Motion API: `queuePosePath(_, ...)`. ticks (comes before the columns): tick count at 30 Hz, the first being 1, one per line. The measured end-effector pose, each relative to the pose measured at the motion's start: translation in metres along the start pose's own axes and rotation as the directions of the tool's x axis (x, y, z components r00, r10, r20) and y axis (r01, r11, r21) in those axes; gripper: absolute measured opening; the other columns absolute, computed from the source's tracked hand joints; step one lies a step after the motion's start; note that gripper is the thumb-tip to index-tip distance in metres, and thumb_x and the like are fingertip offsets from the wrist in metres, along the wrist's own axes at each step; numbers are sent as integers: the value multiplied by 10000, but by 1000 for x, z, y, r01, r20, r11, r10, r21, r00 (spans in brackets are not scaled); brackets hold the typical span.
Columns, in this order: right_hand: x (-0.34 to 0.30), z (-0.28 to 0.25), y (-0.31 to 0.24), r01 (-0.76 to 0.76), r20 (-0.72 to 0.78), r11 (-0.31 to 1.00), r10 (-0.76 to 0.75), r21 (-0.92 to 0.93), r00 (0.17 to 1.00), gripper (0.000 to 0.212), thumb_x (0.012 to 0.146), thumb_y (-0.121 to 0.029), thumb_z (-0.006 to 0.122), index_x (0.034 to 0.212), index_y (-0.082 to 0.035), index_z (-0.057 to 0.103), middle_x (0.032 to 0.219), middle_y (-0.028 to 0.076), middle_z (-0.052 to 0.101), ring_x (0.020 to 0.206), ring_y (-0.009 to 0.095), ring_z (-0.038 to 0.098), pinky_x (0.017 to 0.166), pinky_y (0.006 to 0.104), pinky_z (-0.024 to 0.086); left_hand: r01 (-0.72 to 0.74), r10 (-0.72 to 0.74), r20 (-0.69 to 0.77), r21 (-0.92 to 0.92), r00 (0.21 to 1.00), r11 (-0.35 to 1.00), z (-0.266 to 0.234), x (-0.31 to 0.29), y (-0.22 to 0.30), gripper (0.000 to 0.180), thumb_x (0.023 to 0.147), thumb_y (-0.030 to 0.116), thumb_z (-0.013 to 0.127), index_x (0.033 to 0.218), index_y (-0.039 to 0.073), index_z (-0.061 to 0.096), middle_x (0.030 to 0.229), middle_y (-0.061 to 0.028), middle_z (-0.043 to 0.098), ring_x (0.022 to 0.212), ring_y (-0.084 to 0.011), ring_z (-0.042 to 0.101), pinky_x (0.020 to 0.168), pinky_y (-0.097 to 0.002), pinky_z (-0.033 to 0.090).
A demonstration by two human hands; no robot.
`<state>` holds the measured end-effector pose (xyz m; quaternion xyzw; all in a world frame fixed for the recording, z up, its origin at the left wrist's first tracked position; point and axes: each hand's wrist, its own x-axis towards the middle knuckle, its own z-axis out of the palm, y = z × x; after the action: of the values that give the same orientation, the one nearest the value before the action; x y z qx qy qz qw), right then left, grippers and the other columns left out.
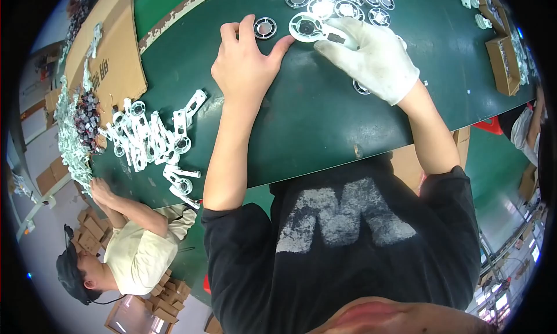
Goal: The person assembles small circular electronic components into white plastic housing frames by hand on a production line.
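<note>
My left hand (246, 64) is bare, its thumb and forefinger spread apart. Between them, by the fingertips, lies a round silver-rimmed spoked ring (265, 28) on the green table; I cannot tell whether a finger touches it. In a white glove, my right hand (371, 55) grips a white plastic housing (306, 26) with a round ring head and a short handle. The head points left, close to my left thumb tip. Part of the handle is hidden under the gloved fingers. Another spoked ring (361, 87) shows partly from beneath the glove.
Several similar rings (348, 9) lie at the far side of the green table (301, 119). A heap of white plastic housings (148, 134) is on the left, near a cardboard sheet (113, 50). A co-worker (136, 247) sits at lower left. An open carton (502, 64) stands far right.
</note>
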<state>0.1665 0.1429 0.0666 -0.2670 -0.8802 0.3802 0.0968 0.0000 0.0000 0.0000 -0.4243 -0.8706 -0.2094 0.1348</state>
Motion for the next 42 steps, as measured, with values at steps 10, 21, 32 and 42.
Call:
queuePosePath(10, 4, -3, 0, -13, 161, 998, 2, 65, 987, 289, 807, -195, 619, 1032, -35, 707, 821, 174, 695, 743, 310, 689, 735, 385, 557, -318, 266, -175, -535, 948, 783, -31, -5, -8, 483, 692, 145, 804, 1167, 81, 736, 1008, -62, 653, 668, -168, 624, 572, -282, 524)
queuePosePath(21, -1, 15, 23, 8, 316, 938, -124, 345, 941, 219, 804, -182, 625, 931, -15, 685, 666, 132, 590, 603, 208, 589, 613, 340, 499, -434, 398, -197, -571, 896, 696, -27, -16, 4, 486, 653, 132, 843, 1133, 151, 771, 1080, 7, 699, 644, -152, 492, 540, -266, 428)
queuePosePath(32, 0, 7, 6, 94, 228, 982, -130, 164, 965, 230, 820, -205, 611, 932, -24, 696, 712, 177, 632, 640, 285, 642, 636, 374, 519, -33, 204, 109, -807, 973, 589, -39, -22, 13, 548, 736, 41, 864, 1252, 58, 680, 1237, -91, 664, 883, -153, 668, 686, -264, 535)
queuePosePath(42, 0, 11, 11, 114, 218, 964, -168, 239, 961, 186, 833, -204, 625, 862, -24, 662, 686, 166, 603, 607, 274, 595, 616, 365, 501, 74, 157, 157, -898, 975, 435, -37, -26, 20, 521, 796, 6, 823, 1284, 34, 644, 1276, -127, 688, 1091, -213, 703, 841, -324, 639)
